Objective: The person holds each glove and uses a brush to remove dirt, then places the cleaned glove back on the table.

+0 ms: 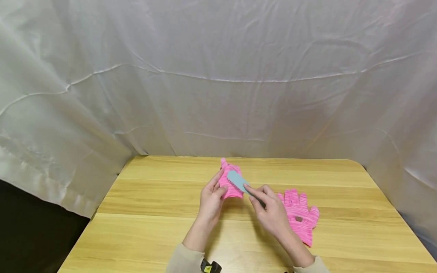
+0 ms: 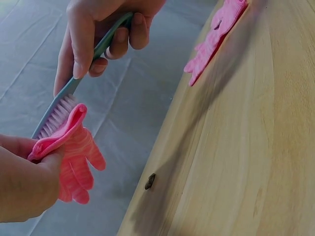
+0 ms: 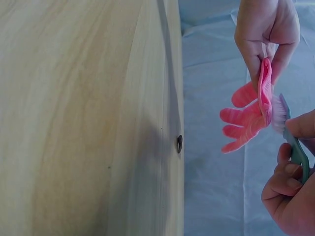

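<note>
My left hand [image 1: 209, 203] pinches a pink knit glove [image 1: 225, 184] near its cuff, holding it up off the table. In the left wrist view the fingers of this glove [image 2: 78, 167] hang down on the far side. My right hand [image 1: 273, 214] grips the handle of a blue-green brush [image 1: 237, 180], its index finger stretched along it. The pale bristles [image 3: 279, 114] touch or nearly touch the glove by the cuff in the right wrist view. A second pink glove [image 1: 304, 223] with a dark patch lies flat beside my right hand, partly hidden by it.
The wooden table [image 1: 153, 197] extends under both hands. Behind it and at its sides hangs a pale grey cloth [image 1: 218, 106]. A small dark thing [image 2: 150, 181] lies near the table edge in the left wrist view; its kind is unclear.
</note>
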A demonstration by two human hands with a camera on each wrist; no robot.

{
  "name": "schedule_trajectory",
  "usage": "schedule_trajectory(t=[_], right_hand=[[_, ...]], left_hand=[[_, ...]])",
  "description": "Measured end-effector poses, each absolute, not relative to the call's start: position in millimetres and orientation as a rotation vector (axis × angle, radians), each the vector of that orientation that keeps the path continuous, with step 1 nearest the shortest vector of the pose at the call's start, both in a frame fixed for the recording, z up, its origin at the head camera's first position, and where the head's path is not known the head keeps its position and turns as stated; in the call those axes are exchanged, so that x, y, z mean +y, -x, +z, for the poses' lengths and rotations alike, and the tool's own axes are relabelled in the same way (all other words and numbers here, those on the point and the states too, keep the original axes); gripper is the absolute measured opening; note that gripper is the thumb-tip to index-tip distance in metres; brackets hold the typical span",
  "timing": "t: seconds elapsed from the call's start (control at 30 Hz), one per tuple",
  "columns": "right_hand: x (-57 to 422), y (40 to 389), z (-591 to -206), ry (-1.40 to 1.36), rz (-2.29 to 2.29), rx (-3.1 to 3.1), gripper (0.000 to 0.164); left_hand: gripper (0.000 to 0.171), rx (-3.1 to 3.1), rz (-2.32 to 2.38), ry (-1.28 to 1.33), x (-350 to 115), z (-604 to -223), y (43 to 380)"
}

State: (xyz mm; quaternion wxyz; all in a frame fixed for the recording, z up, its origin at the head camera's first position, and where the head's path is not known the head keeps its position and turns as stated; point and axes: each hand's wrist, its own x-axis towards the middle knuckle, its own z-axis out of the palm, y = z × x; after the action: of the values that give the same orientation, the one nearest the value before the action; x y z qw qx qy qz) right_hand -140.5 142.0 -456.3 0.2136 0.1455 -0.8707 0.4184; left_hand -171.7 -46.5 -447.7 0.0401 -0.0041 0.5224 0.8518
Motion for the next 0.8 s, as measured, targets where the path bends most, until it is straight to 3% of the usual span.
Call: schedule_trajectory(t=[0.8], right_hand=[[142.3, 141.9, -458.2, -0.347, 1.118, -2.413, 0.044]], left_hand=[[0.058, 1.565, 2.631, 0.008, -46.3, -447.0, 171.2]])
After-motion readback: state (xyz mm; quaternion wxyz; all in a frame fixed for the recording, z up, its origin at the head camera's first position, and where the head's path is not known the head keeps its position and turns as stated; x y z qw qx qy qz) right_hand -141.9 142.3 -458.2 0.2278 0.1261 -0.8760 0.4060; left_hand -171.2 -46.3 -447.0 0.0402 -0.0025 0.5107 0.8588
